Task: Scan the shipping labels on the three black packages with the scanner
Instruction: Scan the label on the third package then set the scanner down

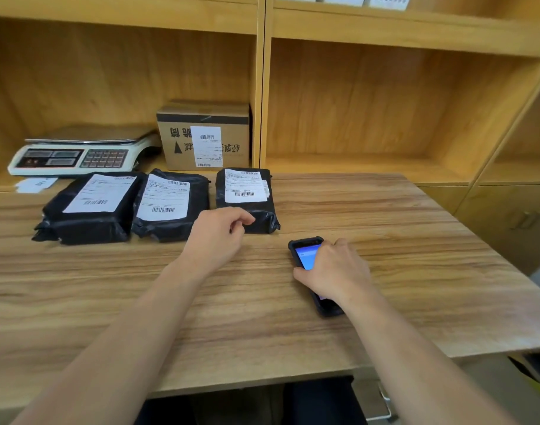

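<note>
Three black packages with white shipping labels lie in a row at the far side of the wooden table: the left package [87, 210], the middle package [170, 207] and the right package [247, 197]. My left hand [216, 234] hovers just in front of the right package with loosely curled fingers and holds nothing. My right hand [333, 268] is closed over the black handheld scanner [305, 250], which lies on the table with its blue screen lit. Its lower half is hidden under my hand.
A white weighing scale [78, 154] and a cardboard box [204, 136] with a label stand on the shelf behind the packages. Wooden shelving [385, 102] rises behind the table [415, 240]. A paper slip [35, 184] lies by the scale.
</note>
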Available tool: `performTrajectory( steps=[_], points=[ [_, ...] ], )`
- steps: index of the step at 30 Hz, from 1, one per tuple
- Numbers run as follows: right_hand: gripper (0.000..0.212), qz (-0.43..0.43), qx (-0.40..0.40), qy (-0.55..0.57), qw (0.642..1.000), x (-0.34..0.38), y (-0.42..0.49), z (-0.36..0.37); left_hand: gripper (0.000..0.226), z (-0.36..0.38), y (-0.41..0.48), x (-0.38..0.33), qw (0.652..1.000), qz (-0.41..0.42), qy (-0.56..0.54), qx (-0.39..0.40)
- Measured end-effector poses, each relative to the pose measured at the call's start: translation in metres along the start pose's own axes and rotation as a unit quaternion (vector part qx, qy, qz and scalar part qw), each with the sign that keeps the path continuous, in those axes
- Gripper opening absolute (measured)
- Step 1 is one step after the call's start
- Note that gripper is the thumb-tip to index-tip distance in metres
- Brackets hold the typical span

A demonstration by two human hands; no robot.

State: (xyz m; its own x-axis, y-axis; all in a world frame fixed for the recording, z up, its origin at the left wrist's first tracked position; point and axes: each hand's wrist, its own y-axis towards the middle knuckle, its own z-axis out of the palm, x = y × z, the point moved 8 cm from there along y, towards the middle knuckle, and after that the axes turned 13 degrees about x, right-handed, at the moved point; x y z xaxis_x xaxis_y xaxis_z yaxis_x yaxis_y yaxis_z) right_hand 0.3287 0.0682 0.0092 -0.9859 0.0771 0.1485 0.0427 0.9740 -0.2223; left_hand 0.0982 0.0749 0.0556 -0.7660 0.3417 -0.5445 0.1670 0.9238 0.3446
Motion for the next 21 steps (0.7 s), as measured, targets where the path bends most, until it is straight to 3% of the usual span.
performTrajectory(
  steps=[11, 21],
  points=[
    [0.079, 0.020, 0.000, -0.027, 0.999, 0.003, 0.003, 0.008, 0.034, -0.014, -0.007, 0.010, 0.999, -0.029, -0.024, -0.017],
    [0.115, 0.024, 0.018, -0.070, 0.997, 0.004, 0.007, 0.013, 0.029, -0.019, 0.009, 0.021, 0.999, -0.035, -0.022, -0.023]
  ],
)
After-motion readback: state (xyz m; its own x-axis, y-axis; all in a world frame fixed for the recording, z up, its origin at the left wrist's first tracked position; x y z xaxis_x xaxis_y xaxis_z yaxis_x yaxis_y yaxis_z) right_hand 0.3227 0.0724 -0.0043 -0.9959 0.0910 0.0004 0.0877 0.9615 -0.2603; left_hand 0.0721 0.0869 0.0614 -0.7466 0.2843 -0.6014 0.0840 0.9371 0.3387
